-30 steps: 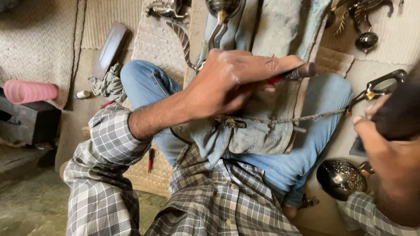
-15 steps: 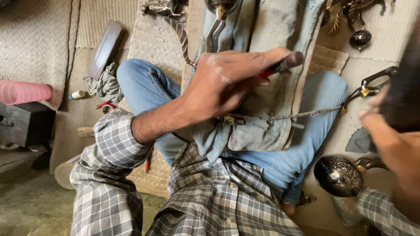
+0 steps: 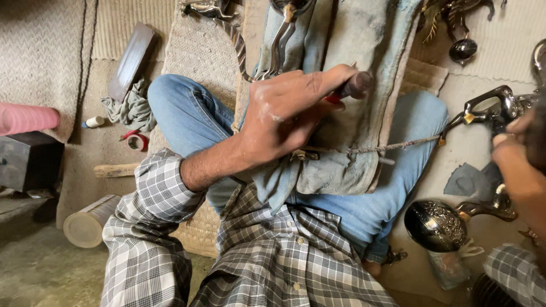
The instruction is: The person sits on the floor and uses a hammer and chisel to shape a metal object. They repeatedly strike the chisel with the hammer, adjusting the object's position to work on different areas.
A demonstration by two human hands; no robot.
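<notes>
1. Looking down from the head view, the person sits cross-legged on the floor in blue jeans and a grey checked shirt, with a worn pale-blue cloth pad draped over the lap.

2. Compared with the frame half a second ago, the left hand has barely moved: it remains over the middle of the cloth pad, and the dark tip of its tool points the same way, toward the pad's right edge. The right hand has shifted slightly along the right border. I judge this to be a steady working hold with small adjustments, not a change of grip.

3. The left hand is closed in a tight fist around a dark-handled tool with a red band; only the rounded end of the handle shows past the index finger.

4. The right hand sits at the right edge of the view, partly cut off and blurred. It touches a polished silver-coloured metal casting with a loop-shaped end, but I cannot tell how far its fingers are curled.

5. A thin twisted cord runs taut from the casting across the lower part of the pad, passing under the left hand.

6. Near the right knee on the floor lies an engraved dark metal bowl-shaped piece. At the left lie a pink roll, a grey rag, and a pale cylinder.
</notes>
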